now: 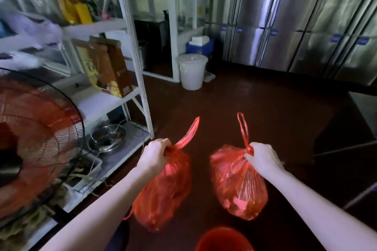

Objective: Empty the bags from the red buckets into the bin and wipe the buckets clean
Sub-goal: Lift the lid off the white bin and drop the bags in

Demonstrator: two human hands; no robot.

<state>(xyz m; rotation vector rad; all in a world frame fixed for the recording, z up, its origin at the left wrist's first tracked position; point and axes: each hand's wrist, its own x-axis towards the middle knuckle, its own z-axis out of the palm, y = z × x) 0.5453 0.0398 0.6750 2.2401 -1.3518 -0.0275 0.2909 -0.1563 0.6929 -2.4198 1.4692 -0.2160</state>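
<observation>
My left hand grips the gathered neck of a full red plastic bag that hangs below it, one handle loop sticking up. My right hand grips the neck of a second full red bag, its thin handle loop also standing up. Both bags hang in the air above the dark red floor. The rim of a red bucket shows at the bottom edge, below and between the bags. A white lidded bin stands on the floor further ahead.
A white metal shelf rack with cartons, yellow bottles and metal bowls lines the left side. A red floor fan stands at the near left. Steel fridge doors fill the right back wall. A blue crate sits behind the white bin.
</observation>
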